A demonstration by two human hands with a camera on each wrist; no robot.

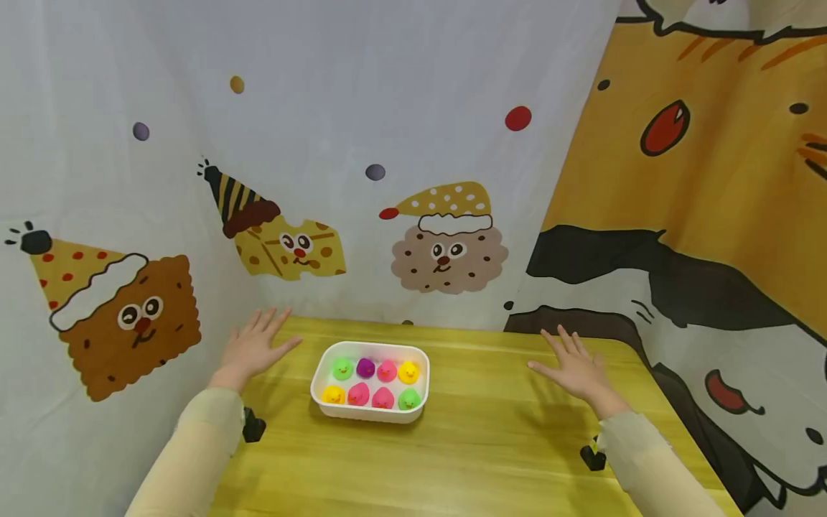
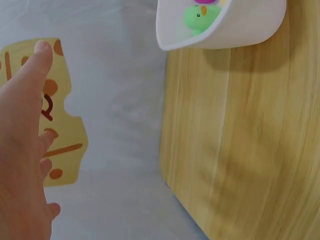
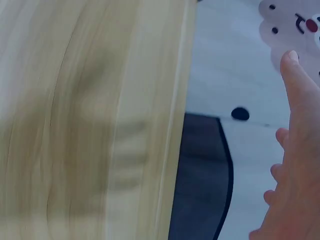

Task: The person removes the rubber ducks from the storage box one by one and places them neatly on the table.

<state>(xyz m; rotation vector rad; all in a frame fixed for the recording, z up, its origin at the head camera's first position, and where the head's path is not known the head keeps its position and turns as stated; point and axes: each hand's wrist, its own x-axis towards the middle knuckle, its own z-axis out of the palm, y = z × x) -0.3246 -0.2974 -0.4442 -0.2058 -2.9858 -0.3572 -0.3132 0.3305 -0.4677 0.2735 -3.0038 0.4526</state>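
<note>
A white tray (image 1: 370,414) stands on the wooden table, left of the middle, in the head view. Inside it, in two rows, sit several small toy ducks in green, purple, pink and yellow, among them a green duck (image 1: 342,369) and a purple duck (image 1: 365,368). My left hand (image 1: 253,347) hovers to the left of the tray, fingers spread, holding nothing. Over the right part of the table my right hand (image 1: 573,366) is held up with its fingers spread and nothing in it. In the left wrist view a tray corner with a green duck (image 2: 201,19) shows at the top.
The wooden table (image 1: 491,431) ends against a printed curtain (image 1: 310,108) at the back and left. A curtain with large cartoon animals (image 1: 730,179) hangs along the right side. Black wrist devices sit on both wrists, including the left one (image 1: 254,425).
</note>
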